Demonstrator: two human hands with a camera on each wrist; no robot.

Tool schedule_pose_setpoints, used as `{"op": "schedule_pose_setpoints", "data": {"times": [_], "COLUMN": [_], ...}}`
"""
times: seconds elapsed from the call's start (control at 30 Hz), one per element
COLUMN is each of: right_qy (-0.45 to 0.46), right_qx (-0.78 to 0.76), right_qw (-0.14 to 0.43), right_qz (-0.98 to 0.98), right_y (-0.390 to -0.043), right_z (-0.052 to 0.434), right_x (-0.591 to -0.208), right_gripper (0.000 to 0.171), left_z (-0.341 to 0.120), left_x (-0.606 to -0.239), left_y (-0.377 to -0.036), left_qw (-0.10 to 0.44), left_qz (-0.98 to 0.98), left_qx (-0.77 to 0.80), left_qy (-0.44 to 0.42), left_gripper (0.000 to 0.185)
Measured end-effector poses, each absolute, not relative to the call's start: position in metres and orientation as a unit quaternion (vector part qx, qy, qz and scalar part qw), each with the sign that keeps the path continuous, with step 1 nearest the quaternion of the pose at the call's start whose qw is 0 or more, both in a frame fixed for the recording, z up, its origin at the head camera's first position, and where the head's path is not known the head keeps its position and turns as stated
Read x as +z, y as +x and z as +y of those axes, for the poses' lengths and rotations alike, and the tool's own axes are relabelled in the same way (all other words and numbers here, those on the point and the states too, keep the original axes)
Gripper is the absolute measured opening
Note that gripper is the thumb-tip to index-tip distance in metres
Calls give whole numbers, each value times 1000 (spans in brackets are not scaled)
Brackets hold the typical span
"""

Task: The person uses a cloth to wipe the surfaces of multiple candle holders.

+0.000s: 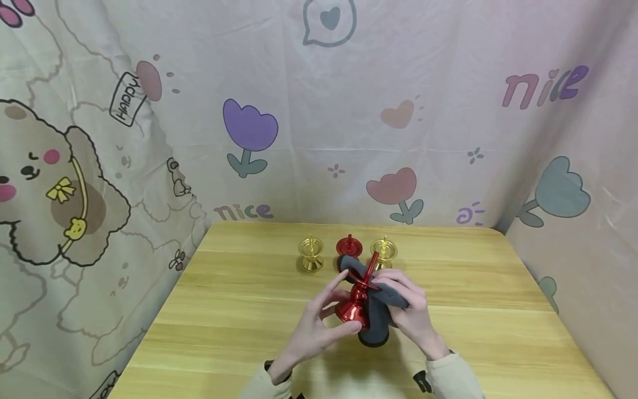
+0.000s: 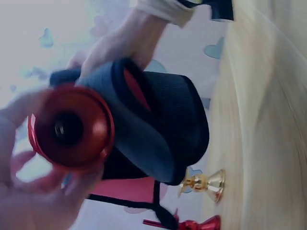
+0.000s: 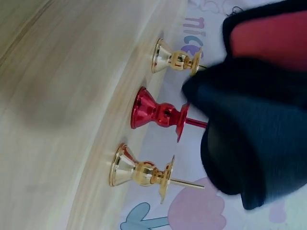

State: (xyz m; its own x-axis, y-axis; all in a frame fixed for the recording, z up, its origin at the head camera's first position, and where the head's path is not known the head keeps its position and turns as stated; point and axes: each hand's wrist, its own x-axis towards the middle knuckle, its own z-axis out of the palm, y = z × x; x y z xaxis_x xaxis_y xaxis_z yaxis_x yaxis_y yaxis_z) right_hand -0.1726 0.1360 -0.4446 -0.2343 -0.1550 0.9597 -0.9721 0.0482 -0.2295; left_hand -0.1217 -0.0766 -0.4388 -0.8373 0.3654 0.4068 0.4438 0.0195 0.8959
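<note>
Head view: left hand (image 1: 319,321) grips a red candlestick (image 1: 355,305), right hand (image 1: 406,310) pinching a dark cloth (image 1: 379,318) around it, mid-counter (image 1: 239,310).

The head view looks forward and down from above at the worktop (image 1: 239,310), taking in both hands and a printed curtain (image 1: 349,111) behind. The left wrist view sits very close, turned sideways so the worktop (image 2: 268,120) runs up the right edge, facing the red holder's (image 2: 69,128) base head-on. The right wrist view is also close and rotated, looking low across the worktop (image 3: 57,96). All three share the standing holders: gold holder (image 1: 311,254) (image 3: 139,173), red stand (image 1: 348,247) (image 2: 194,224) (image 3: 158,115).
</note>
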Motion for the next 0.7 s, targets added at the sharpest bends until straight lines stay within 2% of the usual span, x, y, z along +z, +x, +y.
{"op": "schedule_pose_setpoints", "data": {"times": [0.1, 0.17, 0.27, 0.37, 0.5, 0.6, 0.7], "right_qy": [469, 467, 462, 458, 464, 470, 469], "right_qx": [529, 529, 514, 491, 471, 486, 524], "right_qw": [392, 398, 417, 437, 440, 424, 402], "right_qz": [-588, -586, -591, -598, -607, -603, -587], "right_y": [-172, -172, -172, -172, -173, -173, -173], "right_z": [137, 137, 136, 134, 133, 133, 133], "right_x": [-444, -443, -443, -443, -443, -444, -445], "right_gripper": [11, 10, 11, 14, 15, 14, 11], "left_z": [-80, -80, -78, -74, -73, -77, -81], "left_x": [-439, -440, -440, -441, -442, -442, -441], "left_y": [-124, -124, -123, -122, -122, -123, -125], "left_qw": [-29, -47, -40, -7, 34, 17, -36], "left_qz": [-687, -693, -731, -761, -763, -732, -687], "left_qx": [-672, -665, -626, -594, -590, -626, -673], "left_qy": [-275, -273, -267, -260, -263, -268, -271], "left_gripper": [81, 82, 90, 98, 98, 94, 89]}}
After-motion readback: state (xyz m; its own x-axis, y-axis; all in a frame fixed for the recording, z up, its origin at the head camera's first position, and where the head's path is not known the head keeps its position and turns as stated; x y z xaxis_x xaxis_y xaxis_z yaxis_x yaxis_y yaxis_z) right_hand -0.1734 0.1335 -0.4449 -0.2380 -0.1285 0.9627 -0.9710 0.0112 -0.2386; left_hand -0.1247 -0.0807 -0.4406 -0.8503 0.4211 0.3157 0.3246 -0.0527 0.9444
